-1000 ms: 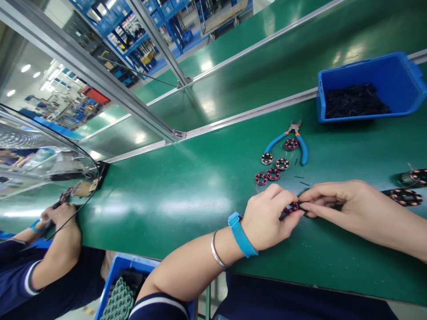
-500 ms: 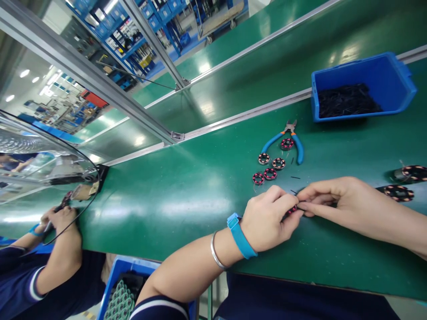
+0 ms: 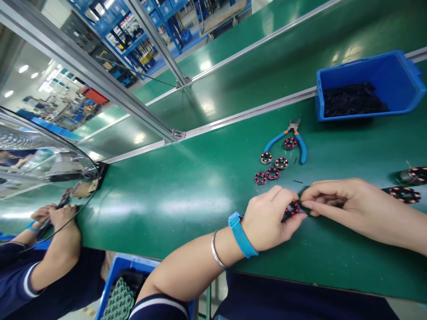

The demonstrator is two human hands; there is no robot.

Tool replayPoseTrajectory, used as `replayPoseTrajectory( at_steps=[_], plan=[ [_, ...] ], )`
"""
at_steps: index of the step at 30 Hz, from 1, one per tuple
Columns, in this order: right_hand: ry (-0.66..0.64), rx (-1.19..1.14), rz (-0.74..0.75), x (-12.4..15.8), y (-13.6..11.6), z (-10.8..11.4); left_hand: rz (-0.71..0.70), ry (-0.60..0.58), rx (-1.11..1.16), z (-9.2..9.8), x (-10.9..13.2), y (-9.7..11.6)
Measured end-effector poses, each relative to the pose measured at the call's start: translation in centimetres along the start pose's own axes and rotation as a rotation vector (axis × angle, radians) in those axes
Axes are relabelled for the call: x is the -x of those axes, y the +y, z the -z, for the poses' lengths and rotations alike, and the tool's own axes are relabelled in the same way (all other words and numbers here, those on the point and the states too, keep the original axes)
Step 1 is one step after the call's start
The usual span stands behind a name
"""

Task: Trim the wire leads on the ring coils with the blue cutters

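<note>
My left hand [image 3: 268, 218] grips a pink-wound ring stator [image 3: 294, 207] over the green bench [image 3: 187, 191]. My right hand [image 3: 347, 202] is pinched narrow at the stator's edge; whether it holds anything, I cannot tell. Beyond lie five small stators [image 3: 281, 163], one between the spread handles of blue-handled cutters [image 3: 303, 151]. Farther off, a blue bin [image 3: 400, 80] contains thin dark strips [image 3: 353, 100].

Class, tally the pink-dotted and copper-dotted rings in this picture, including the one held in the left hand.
Pink-dotted rings: 4 (3 near the pliers, 1 in the left hand)
Copper-dotted rings: 4 (2 near the pliers, 2 far right)
Total: 8
</note>
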State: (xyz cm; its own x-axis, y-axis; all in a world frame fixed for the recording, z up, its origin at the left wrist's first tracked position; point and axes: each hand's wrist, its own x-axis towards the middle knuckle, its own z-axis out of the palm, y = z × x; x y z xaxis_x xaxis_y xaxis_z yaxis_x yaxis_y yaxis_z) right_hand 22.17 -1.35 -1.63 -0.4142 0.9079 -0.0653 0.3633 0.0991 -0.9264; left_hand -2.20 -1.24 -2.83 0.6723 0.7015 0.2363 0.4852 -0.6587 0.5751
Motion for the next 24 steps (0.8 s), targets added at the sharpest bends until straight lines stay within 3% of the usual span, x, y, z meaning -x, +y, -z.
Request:
replayPoseTrajectory(
  at_steps=[8, 17, 24],
  plan=[
    [0.022, 0.090, 0.149, 0.1, 0.3, -0.2, 0.000, -0.080, -0.037, 0.2, 0.0, 0.1],
    [0.002, 0.012, -0.007, 0.3, -0.1, -0.2, -0.100, -0.157, -0.191, 0.8, -0.4, 0.9],
    [-0.013, 0.029, 0.004, 0.1, -0.5, 0.3, -0.045, -0.198, -0.194, 1.0, -0.9, 1.2]
  ],
)
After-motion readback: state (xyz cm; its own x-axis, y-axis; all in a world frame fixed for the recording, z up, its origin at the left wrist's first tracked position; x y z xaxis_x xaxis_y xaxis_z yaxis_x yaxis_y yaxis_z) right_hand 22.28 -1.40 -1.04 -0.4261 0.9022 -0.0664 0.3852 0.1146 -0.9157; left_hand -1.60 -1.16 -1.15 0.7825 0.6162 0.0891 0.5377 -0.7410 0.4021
